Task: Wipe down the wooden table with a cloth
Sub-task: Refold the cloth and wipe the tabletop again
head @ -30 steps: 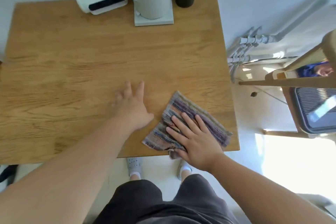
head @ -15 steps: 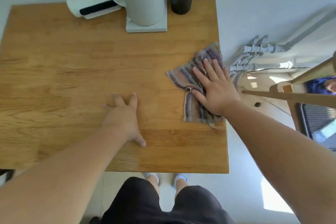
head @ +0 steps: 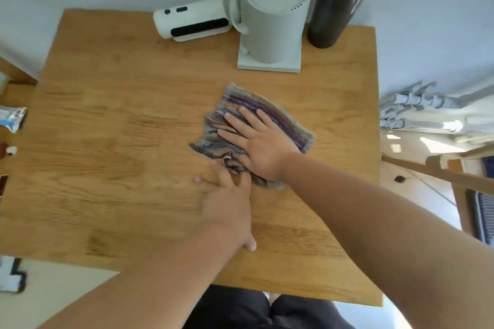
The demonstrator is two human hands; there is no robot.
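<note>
A striped, multicoloured cloth (head: 270,112) lies rumpled on the wooden table (head: 107,141), right of its middle. My right hand (head: 258,141) presses flat on the cloth with straight, spread fingers. My left hand (head: 227,205) rests flat on the bare wood just in front of the cloth, its fingertips at the cloth's near edge. Part of the cloth is hidden under my right palm.
At the table's back edge stand a white kettle on its base (head: 272,16), a white device lying on its side (head: 192,21) and a tall dark bottle (head: 336,0). A wooden chair frame (head: 441,173) is at the right. Small packets (head: 12,117) lie beyond the left edge.
My right hand has slid the cloth from the table's right edge leftward toward the middle. The left hand stays flat on the wood, now touching the cloth's near edge.
</note>
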